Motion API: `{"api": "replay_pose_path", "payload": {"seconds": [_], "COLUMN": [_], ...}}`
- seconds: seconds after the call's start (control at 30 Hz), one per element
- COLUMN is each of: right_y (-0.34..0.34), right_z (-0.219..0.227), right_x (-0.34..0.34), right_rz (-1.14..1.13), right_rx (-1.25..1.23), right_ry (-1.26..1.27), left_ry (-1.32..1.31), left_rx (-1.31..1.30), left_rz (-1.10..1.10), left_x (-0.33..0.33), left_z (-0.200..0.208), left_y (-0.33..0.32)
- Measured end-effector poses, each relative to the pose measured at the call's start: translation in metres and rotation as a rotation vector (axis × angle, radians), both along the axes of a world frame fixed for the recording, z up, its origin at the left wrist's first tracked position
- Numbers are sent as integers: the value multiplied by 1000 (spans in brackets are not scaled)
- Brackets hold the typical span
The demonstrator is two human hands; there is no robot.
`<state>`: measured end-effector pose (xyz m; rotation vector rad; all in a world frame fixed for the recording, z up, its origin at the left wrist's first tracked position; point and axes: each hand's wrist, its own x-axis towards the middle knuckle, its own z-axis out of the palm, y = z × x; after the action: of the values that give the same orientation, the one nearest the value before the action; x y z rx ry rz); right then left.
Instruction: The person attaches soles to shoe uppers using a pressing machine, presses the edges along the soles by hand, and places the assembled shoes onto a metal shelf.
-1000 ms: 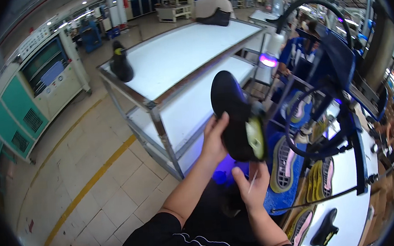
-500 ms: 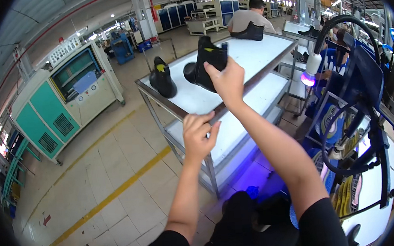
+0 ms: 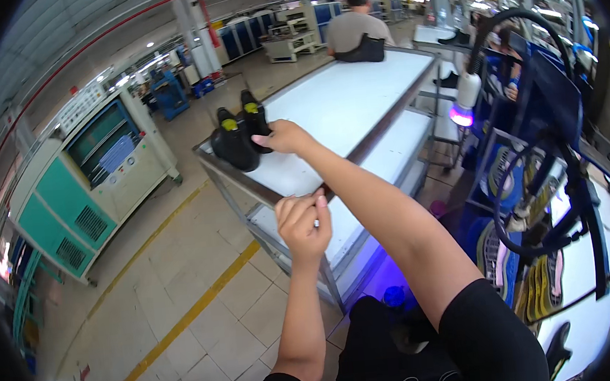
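Observation:
My right hand [image 3: 288,137] reaches across to the near left corner of a white-topped table [image 3: 341,102]. It grips a black ankle boot [image 3: 255,117] with a yellow-green patch inside its opening; the thumb lies on the near side and the other fingers are partly hidden. Close beside that boot, on its left, a matching black boot [image 3: 235,146] stands upright on the tabletop. Nearer to me, my left hand [image 3: 303,223] is curled closed at the table's front edge. A small pale spot shows between its fingers, too small to name.
Another black boot [image 3: 362,50] rests at the table's far end, before a seated person [image 3: 358,25]. At right are a lamp with a purple glow [image 3: 461,114], a dark blue machine [image 3: 546,107] and several shoe soles [image 3: 542,286]. A green-and-cream machine [image 3: 69,202] stands at left.
My right hand has carried the boot left and down, from above the tabletop to beside the other boot. My left hand has curled tighter. The whole view has shifted slightly.

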<state>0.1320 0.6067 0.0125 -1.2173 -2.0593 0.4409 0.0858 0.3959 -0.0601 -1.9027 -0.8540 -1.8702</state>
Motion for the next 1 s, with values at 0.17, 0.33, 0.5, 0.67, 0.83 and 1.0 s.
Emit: {"api": "replay_pose_path", "payload": {"seconds": [0.17,0.33,0.5,0.67,0.83,1.0], "right_y": [-180,-381,-554,-707,-834,-884], "right_z": [9,-87,-129,-176,-274,-364], "right_x": [51,142,261,343,436,467], "right_rz": [-47,-60,-328,-1623,-2118,-2015], "right_rx": [227,316,690,1017,820,-45], "right_ry": [700,574,109,66,410,444], "left_ry": [79,69,110,41,26,43], "left_rx": [39,-28,-19,-88,-80,-102], "left_rz": [1,-11,17,52,40,62], "left_x": [-9,-5,-7,-13,0,3], "left_z": [-15,-17,-21,-15,-29,-28], "left_y": [6,8,14,10,24,22]}}
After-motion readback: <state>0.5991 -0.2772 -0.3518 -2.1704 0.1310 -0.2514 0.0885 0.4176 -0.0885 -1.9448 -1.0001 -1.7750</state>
